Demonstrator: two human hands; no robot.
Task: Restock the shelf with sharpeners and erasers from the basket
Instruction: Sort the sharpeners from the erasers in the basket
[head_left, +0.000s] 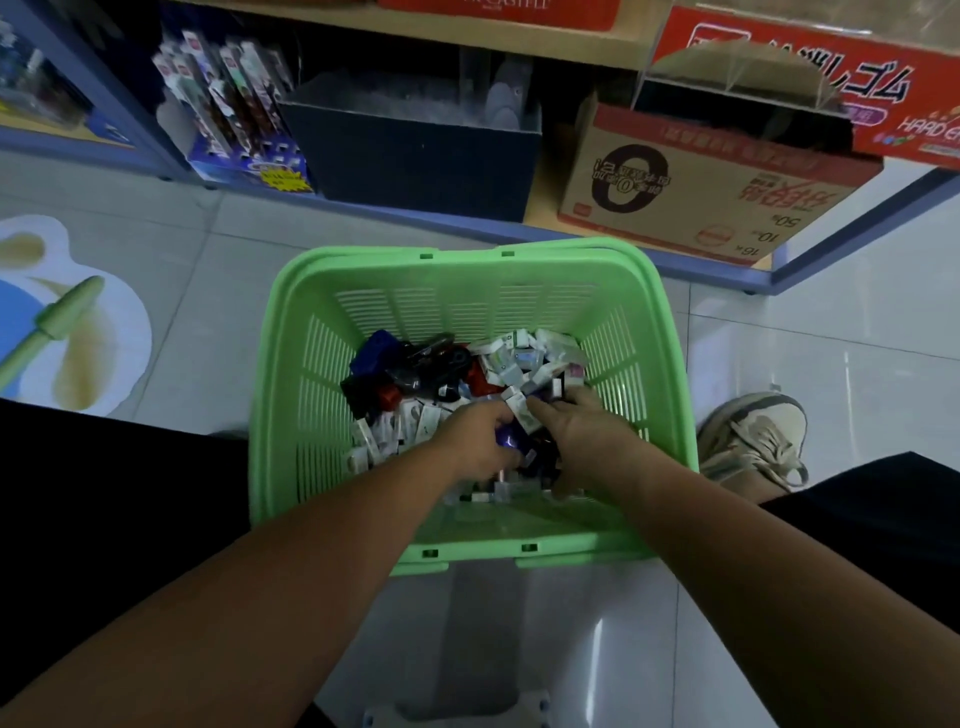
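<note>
A green plastic basket (467, 280) stands on the floor between my legs. It holds a heap of white boxed erasers (524, 358) on the right and dark blue, black and red sharpeners (400, 364) on the left. Both hands are down in the heap near the basket's near side. My left hand (478, 436) has its fingers curled round small items, one of them purple. My right hand (576, 431) pinches a white eraser box (519, 408) between thumb and forefinger. What lies under the hands is hidden.
The low shelf (519, 228) runs across the top of the view, with a dark bin (426, 150), a brown carton (691, 182), a red eraser display box (810, 78) and a pen display (234, 114). My shoe (753, 436) is right of the basket.
</note>
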